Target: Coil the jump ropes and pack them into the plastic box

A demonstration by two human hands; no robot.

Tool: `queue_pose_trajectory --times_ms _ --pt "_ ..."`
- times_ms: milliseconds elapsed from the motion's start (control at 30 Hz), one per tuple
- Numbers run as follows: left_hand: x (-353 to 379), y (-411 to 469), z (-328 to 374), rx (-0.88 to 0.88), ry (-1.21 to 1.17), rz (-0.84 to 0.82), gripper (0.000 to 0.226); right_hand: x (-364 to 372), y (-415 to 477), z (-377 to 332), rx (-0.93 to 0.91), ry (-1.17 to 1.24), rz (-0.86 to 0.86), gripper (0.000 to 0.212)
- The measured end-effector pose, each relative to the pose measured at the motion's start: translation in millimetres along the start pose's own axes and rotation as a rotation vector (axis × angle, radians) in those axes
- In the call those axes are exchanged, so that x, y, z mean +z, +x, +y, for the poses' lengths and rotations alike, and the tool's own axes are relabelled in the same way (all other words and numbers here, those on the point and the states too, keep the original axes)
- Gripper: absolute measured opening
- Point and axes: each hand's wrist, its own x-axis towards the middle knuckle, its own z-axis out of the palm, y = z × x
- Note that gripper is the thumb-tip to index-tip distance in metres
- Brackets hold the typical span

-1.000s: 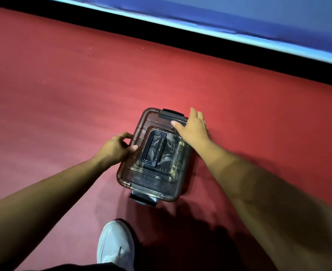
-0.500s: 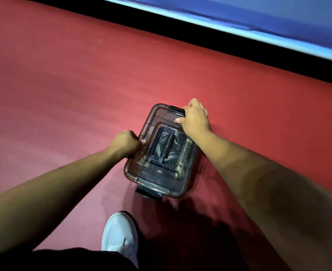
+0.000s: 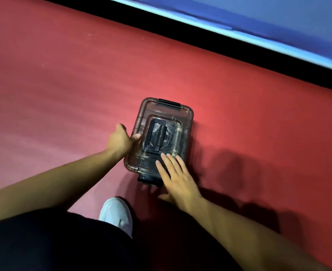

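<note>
That plastic box (image 3: 183, 119) looks stiff, light, kinda slick; the lid handle (image 3: 154, 136) is probably the best grab. The left hand (image 3: 123, 140) rests loose-fingered on its side, the right hand (image 3: 177, 179) lies flat over the lid, neither gripping.

Smoky-brown see-through rectangular plastic box (image 3: 186, 118) is sitting flat on red floor (image 3: 63, 94), lid on, black handle (image 3: 155, 135) lying folded at centre. Dark coiled jump ropes (image 3: 173, 137) are showing dimly thru lid, details unclear.

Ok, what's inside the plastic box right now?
Through the tinted lid, dark coiled shapes show, probably jump ropes. The handle and right hand cover part; their number cannot be told.
</note>
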Motion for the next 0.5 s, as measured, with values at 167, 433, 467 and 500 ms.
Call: queue_pose_trajectory --times_ms 167,433,467,500 --pt "14.7 -23.0 -19.5 0.331 0.041 -0.077 0.076 -2.7 -1.6 2.1 0.034 0.002 0.091 0.085" --pt "4.2 -13.5 -24.1 0.337 0.099 -0.136 0.057 -2.8 -3.7 2.9 0.02 0.054 0.12 0.07" --pt "4.7 -13.8 -22.9 0.336 0.103 -0.134 0.056 -2.9 -2.7 3.4 0.025 0.074 0.133 0.067" --pt "5.4 -12.7 -22.6 0.336 0.102 -0.131 0.056 -2.7 -1.5 3.8 0.026 0.09 0.13 0.066"
